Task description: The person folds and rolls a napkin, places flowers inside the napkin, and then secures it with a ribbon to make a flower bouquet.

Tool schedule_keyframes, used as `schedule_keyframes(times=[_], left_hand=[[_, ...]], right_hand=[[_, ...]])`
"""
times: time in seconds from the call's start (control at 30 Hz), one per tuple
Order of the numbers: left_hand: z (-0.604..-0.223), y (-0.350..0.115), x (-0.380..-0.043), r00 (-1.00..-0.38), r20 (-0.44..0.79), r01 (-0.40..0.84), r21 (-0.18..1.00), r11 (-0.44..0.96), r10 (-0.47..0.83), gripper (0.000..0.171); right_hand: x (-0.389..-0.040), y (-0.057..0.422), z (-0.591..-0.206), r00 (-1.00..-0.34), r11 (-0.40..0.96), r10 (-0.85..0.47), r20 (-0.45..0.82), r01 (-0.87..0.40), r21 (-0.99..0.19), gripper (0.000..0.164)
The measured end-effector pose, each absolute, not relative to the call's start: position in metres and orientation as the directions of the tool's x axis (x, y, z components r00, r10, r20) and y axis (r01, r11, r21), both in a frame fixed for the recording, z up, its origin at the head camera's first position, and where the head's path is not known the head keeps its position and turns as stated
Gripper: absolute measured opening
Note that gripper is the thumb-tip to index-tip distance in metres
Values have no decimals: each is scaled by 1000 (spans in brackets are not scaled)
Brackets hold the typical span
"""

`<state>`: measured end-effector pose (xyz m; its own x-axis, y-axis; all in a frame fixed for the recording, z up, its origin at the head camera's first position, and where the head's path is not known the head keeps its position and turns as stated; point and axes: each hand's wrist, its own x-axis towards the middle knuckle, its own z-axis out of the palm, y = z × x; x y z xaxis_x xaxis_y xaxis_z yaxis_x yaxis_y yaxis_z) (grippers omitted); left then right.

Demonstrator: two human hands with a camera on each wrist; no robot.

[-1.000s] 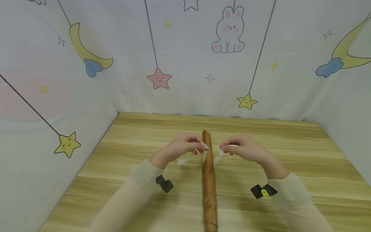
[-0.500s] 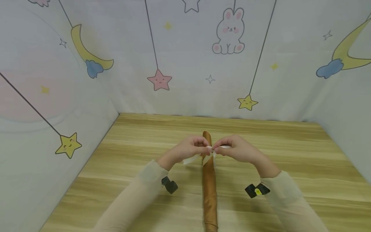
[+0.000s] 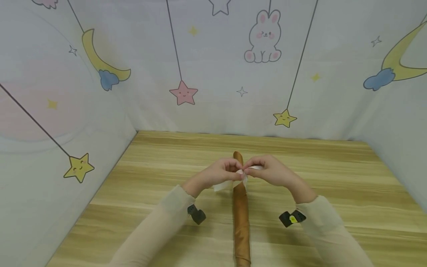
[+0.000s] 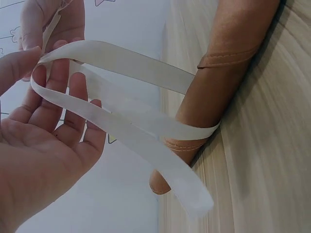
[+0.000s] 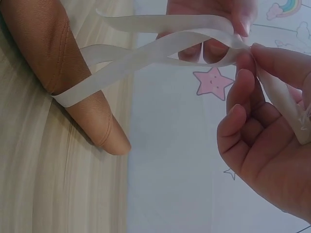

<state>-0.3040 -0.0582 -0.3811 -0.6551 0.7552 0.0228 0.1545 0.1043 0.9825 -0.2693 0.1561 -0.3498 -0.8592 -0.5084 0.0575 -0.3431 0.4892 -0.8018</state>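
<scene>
A long roll of brown satiny cloth (image 3: 241,226) lies lengthwise on the table. A white ribbon (image 4: 131,65) passes round it near its far end, and its two ends rise above the roll. My left hand (image 3: 220,172) pinches the ribbon between thumb and forefinger, with one loose tail hanging past the fingers in the left wrist view. My right hand (image 3: 270,171) pinches the ribbon (image 5: 141,53) from the other side, and a tail runs back over that palm. The fingertips of both hands meet right above the roll, where the ribbon strands cross.
The wood-grain table (image 3: 160,155) ends at a pale cloth backdrop (image 3: 213,111) printed with stars, moons and a rabbit. Similar cloth walls stand at left and right. A dark strap (image 3: 197,214) hangs at the left wrist, and another strap (image 3: 292,218) at the right.
Both hands have moved inward from either side of the roll until their fingertips meet over it. The ribbon ends have come together between them.
</scene>
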Motion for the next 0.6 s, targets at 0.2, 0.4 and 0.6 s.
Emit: schedule_keyframes(times=[0.2, 0.4, 0.6], left_hand=[[-383, -57, -303, -662, 20, 141, 985, 98, 750, 10], [-382, -56, -302, -667, 20, 145, 984, 104, 745, 7], [-386, -58, -304, -694, 18, 143, 983, 114, 720, 7]], right_hand=[[-272, 156, -355, -857, 477, -505, 100, -374, -796, 18], [-273, 154, -360, -867, 472, -489, 94, -354, -807, 20], [-274, 154, -361, -876, 455, -478, 68, -313, -834, 18]])
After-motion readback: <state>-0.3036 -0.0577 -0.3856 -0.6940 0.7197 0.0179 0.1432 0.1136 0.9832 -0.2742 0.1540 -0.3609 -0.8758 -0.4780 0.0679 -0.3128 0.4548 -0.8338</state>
